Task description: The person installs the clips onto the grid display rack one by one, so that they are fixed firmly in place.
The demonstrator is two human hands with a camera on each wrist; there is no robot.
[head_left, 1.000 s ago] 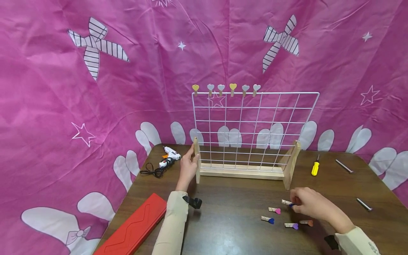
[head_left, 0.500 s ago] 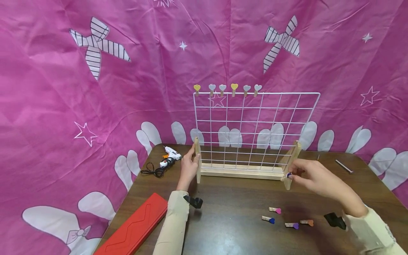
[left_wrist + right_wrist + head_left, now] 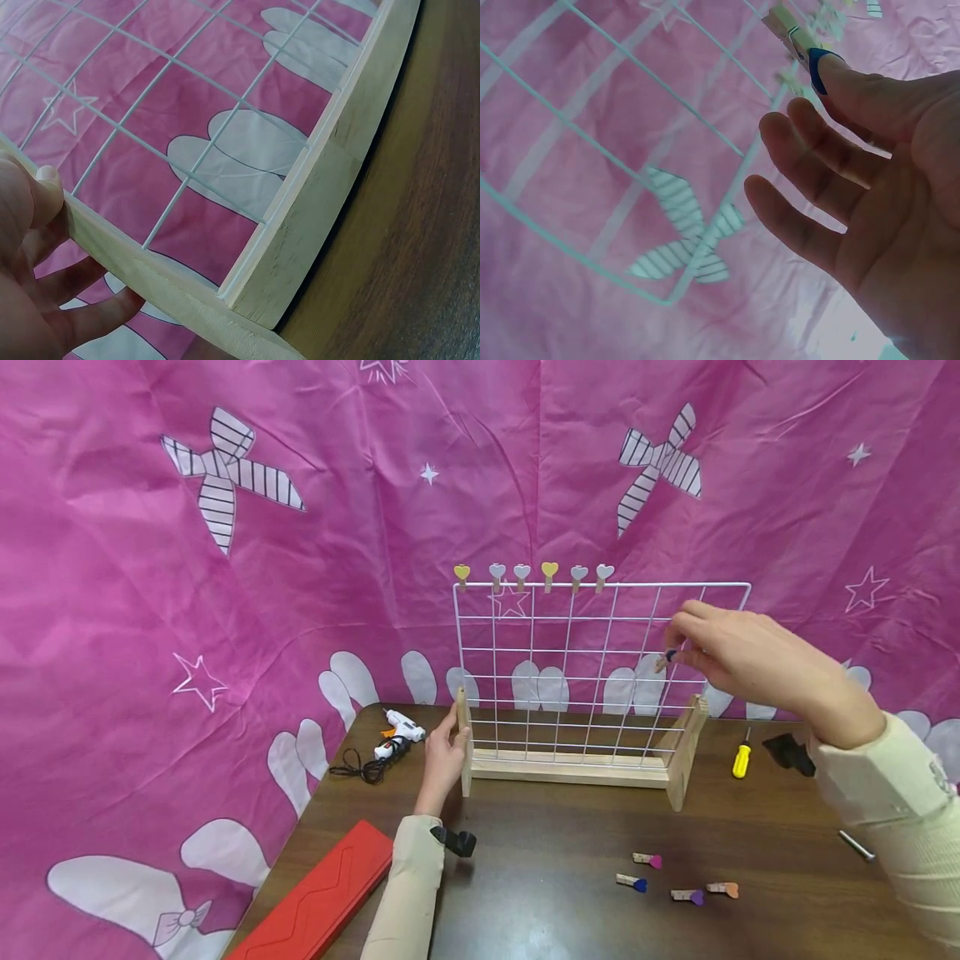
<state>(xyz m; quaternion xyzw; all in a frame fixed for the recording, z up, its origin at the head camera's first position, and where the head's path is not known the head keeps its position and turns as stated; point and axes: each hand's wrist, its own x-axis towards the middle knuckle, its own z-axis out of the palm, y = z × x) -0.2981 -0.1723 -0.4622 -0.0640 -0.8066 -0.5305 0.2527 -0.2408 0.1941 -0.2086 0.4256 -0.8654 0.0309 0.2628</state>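
Observation:
A white wire grid (image 3: 532,617) stands upright in a wooden stand (image 3: 570,772). My left hand (image 3: 444,758) grips the stand's left side post, thumb on one face and fingers on the other, as the left wrist view shows. My right hand (image 3: 765,664) is raised before the grid's right part. It pinches a small wooden clothespin (image 3: 795,37) with a dark blue heart between thumb and fingers; the clothespin's bare end points left. Several heart clothespins, yellow (image 3: 550,570) and pale (image 3: 604,572), sit along the left half of the top wire.
On the table lie clothespins with pink (image 3: 655,862), blue (image 3: 639,885), purple (image 3: 697,897) and orange (image 3: 732,890) hearts. A glue gun (image 3: 405,727) with its cord, a red case (image 3: 315,893), a yellow screwdriver (image 3: 742,760) and a metal rod (image 3: 857,845) lie around the stand.
My right hand has picked the blue-heart clothespin off the table and carried it up past the stand's right post to the grid. My left hand has stayed on the left post.

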